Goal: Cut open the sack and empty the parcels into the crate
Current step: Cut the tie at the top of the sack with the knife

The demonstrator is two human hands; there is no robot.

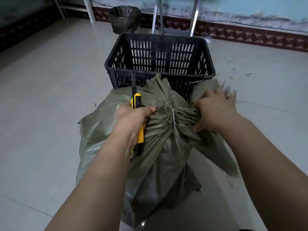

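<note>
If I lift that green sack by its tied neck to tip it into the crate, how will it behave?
The sack will probably sag and fold, since its woven cloth creases around the tie. It bulges, so it is likely heavy and awkward. The right hand bunches loose cloth easily, so a grip there may slip.

two bare forearms come in from the bottom edge, one from about 7 o'clock and one from about 5 o'clock. no sleeve, glove, watch or bracelet shows on either. the left hand [131,117] and the right hand [215,110] are both bare, no rings visible on the fingers that show. the right hand's far fingertips are blurred.
</note>
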